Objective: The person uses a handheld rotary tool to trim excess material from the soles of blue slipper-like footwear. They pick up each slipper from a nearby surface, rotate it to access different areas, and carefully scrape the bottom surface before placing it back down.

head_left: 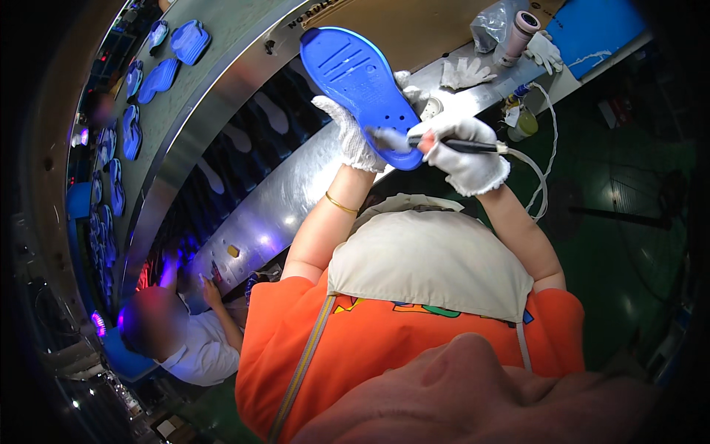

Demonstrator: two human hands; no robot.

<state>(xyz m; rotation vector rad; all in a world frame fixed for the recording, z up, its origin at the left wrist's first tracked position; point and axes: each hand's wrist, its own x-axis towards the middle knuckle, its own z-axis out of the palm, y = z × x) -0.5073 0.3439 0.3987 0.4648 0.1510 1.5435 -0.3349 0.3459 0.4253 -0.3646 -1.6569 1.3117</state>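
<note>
A blue shoe sole, with grooves at its far end and small holes at the near end, is held up over the bench. My left hand, in a white knit glove, grips it from beneath. Its thumb shows at the left edge and its fingers at the right, while the palm is partly hidden. In my right hand, also gloved but with a bare fingertip showing, is a brush. The brush has a dark handle joined to a pale hose, and its grey bristles lie against the sole's near end.
On the left, a green conveyor belt carries several blue soles. Loose white gloves, a pink bottle and a clear plastic bag lie along the metal bench. A pale hose hangs at right. Another person works at lower left.
</note>
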